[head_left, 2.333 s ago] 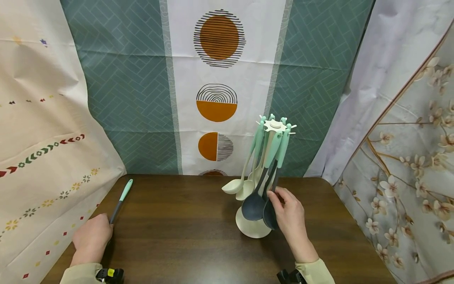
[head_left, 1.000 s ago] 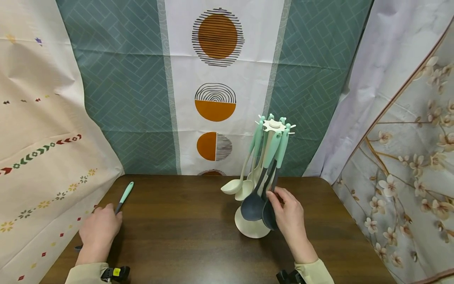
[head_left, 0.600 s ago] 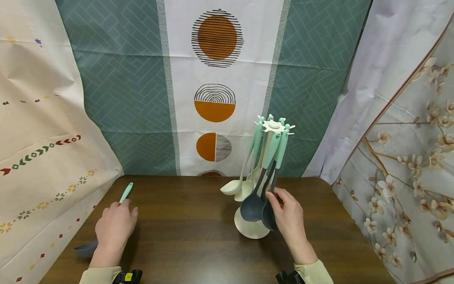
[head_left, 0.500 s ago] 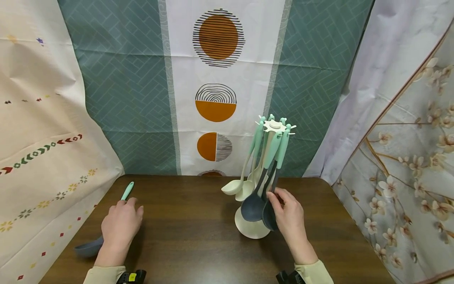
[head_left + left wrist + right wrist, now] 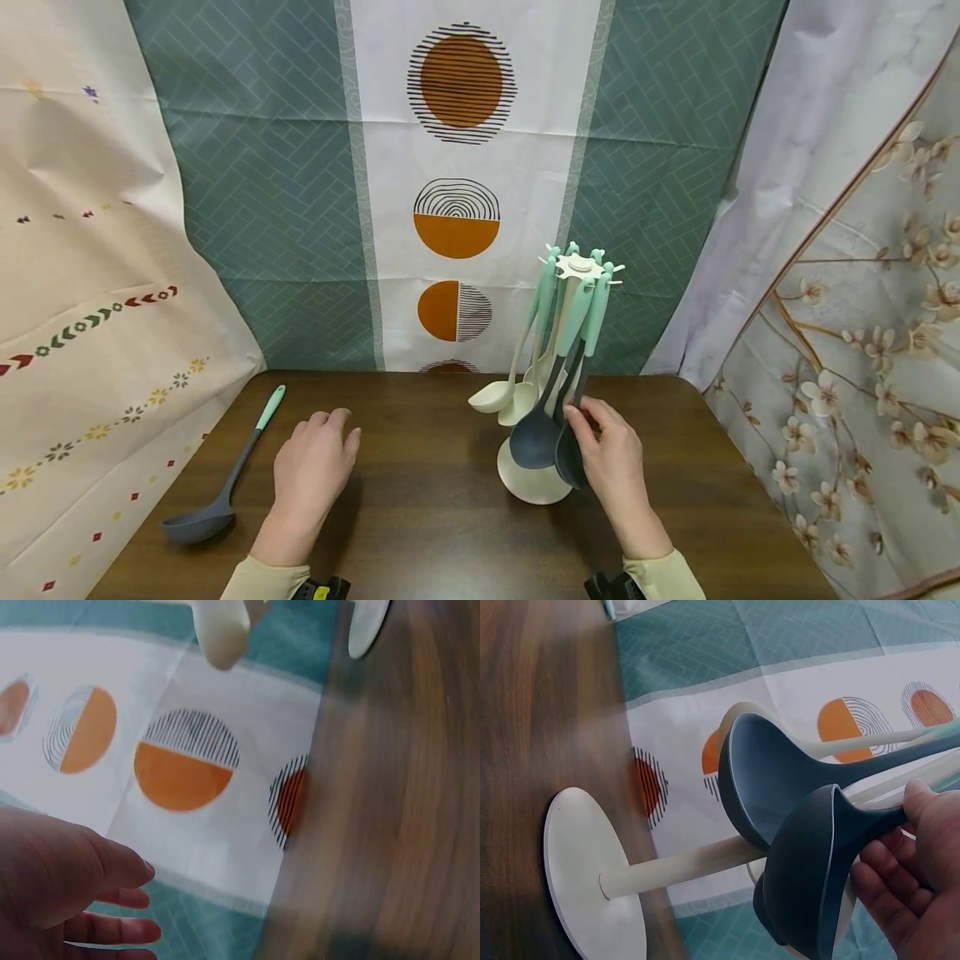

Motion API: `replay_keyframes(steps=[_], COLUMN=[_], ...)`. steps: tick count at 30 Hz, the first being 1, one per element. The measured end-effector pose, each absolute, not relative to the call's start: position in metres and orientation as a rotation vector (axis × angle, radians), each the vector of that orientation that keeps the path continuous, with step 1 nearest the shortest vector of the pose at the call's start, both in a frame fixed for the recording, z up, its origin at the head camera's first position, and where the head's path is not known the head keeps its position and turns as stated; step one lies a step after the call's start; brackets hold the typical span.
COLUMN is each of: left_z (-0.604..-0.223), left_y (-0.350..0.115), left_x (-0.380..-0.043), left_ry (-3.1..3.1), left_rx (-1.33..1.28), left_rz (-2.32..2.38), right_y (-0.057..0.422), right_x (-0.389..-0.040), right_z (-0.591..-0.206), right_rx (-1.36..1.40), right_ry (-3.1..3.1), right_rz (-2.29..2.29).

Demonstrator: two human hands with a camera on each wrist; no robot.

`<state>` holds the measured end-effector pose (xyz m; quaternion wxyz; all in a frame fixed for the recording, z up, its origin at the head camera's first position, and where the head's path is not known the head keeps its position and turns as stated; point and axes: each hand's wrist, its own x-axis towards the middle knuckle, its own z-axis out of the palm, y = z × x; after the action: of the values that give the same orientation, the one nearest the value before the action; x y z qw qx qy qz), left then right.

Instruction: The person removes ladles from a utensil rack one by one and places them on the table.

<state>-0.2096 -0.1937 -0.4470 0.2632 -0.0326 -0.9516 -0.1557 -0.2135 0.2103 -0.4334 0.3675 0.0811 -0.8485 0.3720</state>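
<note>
My right hand pinches the neck of a dark grey ladle with a mint handle. That ladle hangs on a white rotating utensil rack. Another dark ladle hangs close to it, and pale utensils with mint handles hang on the far left side. My left hand is over the table with relaxed fingers, holding nothing. In the left wrist view, its thumb and fingers are apart. Left of it, a dark grey ladle with a mint handle lies on the table.
The brown wooden table runs back to a green and white patterned cloth. A cream cloth hangs along the left side, and a floral curtain along the right.
My left hand has let go of the ladle on the table and moved right, leaving it fully in sight. The right hand and the rack have stayed put.
</note>
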Motion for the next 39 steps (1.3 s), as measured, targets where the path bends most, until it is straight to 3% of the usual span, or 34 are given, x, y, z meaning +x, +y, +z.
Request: replay_keyframes(steps=[16,39], left_z=[-0.437,-0.425], left_y=[-0.118,-0.060], left_x=[-0.219,-0.225], left_ry=[-2.508,-2.496], left_rx=[-0.235,-0.398], left_rz=[-0.486,-0.693], right_y=[0.213,0.212], right_x=[-0.213,-0.213], right_z=[-0.434,-0.432], right_rx=[0.221,0.224], right_ry=[-2.167,-2.180], right_rz=[0.946,0.973])
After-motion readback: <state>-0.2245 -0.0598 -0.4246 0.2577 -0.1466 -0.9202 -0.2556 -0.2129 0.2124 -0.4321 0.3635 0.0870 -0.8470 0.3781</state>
